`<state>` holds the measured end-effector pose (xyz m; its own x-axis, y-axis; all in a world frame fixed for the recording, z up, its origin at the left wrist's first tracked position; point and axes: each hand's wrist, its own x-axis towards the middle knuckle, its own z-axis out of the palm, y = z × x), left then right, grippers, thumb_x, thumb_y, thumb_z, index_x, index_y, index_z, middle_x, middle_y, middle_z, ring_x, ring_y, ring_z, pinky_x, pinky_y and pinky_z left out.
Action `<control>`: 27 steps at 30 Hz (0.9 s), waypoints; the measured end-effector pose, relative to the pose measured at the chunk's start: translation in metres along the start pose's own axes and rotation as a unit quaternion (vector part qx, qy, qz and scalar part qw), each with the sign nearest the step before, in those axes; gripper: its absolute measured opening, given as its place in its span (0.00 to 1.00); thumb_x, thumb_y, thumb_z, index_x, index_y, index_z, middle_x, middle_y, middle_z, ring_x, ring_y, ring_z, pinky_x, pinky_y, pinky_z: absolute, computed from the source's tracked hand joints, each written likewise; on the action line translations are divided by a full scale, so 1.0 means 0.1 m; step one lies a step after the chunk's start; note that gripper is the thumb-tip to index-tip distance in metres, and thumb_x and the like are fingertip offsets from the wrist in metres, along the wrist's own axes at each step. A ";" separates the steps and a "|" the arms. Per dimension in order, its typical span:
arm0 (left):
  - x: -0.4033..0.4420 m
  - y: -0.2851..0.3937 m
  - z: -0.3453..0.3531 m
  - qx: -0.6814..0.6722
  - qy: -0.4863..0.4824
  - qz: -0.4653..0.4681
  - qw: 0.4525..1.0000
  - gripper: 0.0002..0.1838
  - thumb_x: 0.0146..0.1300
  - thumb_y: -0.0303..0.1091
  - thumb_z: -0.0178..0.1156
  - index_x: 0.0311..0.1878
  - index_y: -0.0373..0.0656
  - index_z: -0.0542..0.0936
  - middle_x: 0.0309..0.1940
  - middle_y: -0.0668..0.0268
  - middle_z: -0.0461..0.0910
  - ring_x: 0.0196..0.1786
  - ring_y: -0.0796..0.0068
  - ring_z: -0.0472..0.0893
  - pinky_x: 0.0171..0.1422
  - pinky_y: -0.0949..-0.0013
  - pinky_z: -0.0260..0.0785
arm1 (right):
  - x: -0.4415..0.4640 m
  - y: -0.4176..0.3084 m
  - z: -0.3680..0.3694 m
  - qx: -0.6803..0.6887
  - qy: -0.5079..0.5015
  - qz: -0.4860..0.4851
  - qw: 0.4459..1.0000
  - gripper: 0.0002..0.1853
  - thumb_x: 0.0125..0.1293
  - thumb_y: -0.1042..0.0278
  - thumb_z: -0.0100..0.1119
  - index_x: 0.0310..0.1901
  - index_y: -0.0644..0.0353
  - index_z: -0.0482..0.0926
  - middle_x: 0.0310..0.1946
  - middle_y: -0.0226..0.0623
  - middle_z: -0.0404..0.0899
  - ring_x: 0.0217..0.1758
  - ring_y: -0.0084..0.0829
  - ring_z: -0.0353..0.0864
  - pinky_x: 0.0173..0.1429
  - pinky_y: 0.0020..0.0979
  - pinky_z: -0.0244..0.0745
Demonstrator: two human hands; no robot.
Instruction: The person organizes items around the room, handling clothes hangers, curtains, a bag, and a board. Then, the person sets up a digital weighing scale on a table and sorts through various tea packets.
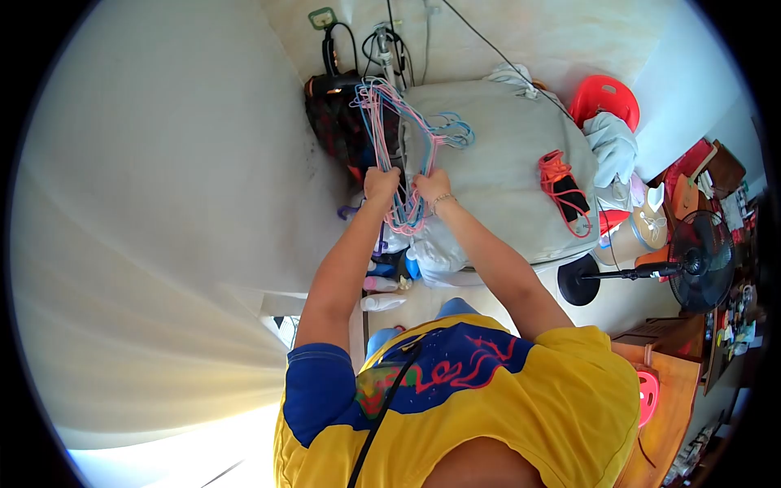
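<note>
A bundle of pink, blue and whitish hangers (377, 122) hangs between my two hands, with its hooks and bars spread above and below them. My left hand (381, 185) is closed round the left side of the bundle. Round the right side, my right hand (432, 187) is closed too, with a bracelet at its wrist. Behind the hangers lie a dark bag (333, 122) and the edge of a large grey covered surface (488, 146).
A red cord with a black phone-like item (571, 199) lies on the grey cover. Further right are a red chair (604, 99), grey cloth (610, 150) and a black fan (700, 260). Bottles (382, 302) stand below the hangers. A pale wall (179, 179) rises at left.
</note>
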<state>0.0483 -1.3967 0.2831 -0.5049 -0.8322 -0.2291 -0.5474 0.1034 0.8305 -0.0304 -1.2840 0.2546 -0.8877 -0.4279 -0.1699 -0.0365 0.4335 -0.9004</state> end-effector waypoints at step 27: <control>0.86 -2.48 -0.48 -0.079 -0.068 -0.126 0.987 0.10 0.50 0.31 0.59 0.27 0.31 0.80 0.22 0.56 0.81 0.27 0.67 0.82 0.31 0.64 0.71 | -0.25 0.95 2.32 -0.161 -0.023 0.057 0.985 0.18 0.50 0.64 0.58 0.37 0.73 0.75 0.32 0.63 0.80 0.40 0.57 0.81 0.47 0.48 0.76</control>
<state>0.1728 -1.5205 0.0819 -0.4577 -0.7387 -0.4949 -0.5609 -0.1920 0.8053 0.0948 -1.4160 0.0802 -0.8726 -0.3943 -0.2883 -0.0877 0.7070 -0.7017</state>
